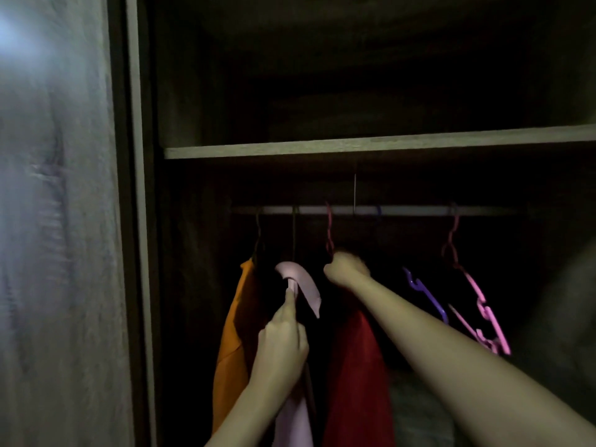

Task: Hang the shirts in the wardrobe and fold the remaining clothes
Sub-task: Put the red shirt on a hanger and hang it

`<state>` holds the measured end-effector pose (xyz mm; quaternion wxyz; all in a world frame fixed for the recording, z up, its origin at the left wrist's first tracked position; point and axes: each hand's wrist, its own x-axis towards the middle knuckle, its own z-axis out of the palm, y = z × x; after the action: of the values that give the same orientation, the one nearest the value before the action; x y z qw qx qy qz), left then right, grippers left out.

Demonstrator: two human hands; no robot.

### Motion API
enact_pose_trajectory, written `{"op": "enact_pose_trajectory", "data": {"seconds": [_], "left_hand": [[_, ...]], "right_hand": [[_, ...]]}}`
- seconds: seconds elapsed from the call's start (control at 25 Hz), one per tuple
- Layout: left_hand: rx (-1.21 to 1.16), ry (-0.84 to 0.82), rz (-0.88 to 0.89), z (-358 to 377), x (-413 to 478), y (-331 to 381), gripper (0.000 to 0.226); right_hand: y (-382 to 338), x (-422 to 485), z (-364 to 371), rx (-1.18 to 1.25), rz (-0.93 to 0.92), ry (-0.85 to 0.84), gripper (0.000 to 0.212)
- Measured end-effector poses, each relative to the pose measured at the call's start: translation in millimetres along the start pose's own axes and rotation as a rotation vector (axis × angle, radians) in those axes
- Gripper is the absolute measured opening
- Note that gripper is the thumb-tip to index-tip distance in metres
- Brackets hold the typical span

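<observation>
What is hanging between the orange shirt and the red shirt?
A pale pink shirt hangs there, held by the left hand, as the head view shows.

Orange shirt [230,343], pale pink shirt [301,285], red shirt [358,366] on crimson hanger [329,235] hang side by side along left of wardrobe rail [409,210].

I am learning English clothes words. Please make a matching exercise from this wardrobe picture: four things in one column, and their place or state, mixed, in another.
1 orange shirt
2 pale pink shirt
3 red shirt
4 purple hanger

a bare, no garment
b on the reddish hanger gripped by the right hand
c furthest left on the rail
d held by the left hand

Pairs: 1-c, 2-d, 3-b, 4-a
</observation>
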<state>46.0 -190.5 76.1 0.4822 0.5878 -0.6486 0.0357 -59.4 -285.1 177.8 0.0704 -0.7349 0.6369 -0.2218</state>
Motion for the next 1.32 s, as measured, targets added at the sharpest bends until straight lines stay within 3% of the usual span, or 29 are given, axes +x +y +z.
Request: {"op": "enact_pose_trajectory", "data": {"seconds": [0.16,0.24,0.36,0.52,0.72,0.96,1.16,1.32], "left_hand": [[-0.014,-0.016,0.048,-2,2,-6,0.06],[-0.075,0.012,0.052,-7,-5,-10,0.056],[-0.191,0.138,0.023,-20,-36,-14,0.052],[-0.193,0.384,-0.02,-62,-86,-42,0.043],[-0.013,0.487,-0.176,-169,-160,-115,0.04],[0.266,0.473,-0.467,-307,-272,-218,0.044],[0.439,0.34,-0.726,-381,-359,-283,0.051],[0.535,0.161,-0.825,-406,-395,-326,0.071]], "right_hand": [[-5,-14,-9,-0.021,-0.041,0.109,0.038],[-10,-29,-19,0.014,-0.089,0.259,0.034],[-14,-59,-12,0.163,-0.259,0.487,0.041],[-47,-110,42,0.325,-0.548,0.568,0.046],[-140,-181,139,0.499,-0.702,0.366,0.043],[-252,-282,267,0.431,-0.885,-0.016,0.043],[-318,-346,350,0.245,-0.938,-0.291,0.059],[-346,-355,418,0.069,-0.831,-0.321,0.064]]}}
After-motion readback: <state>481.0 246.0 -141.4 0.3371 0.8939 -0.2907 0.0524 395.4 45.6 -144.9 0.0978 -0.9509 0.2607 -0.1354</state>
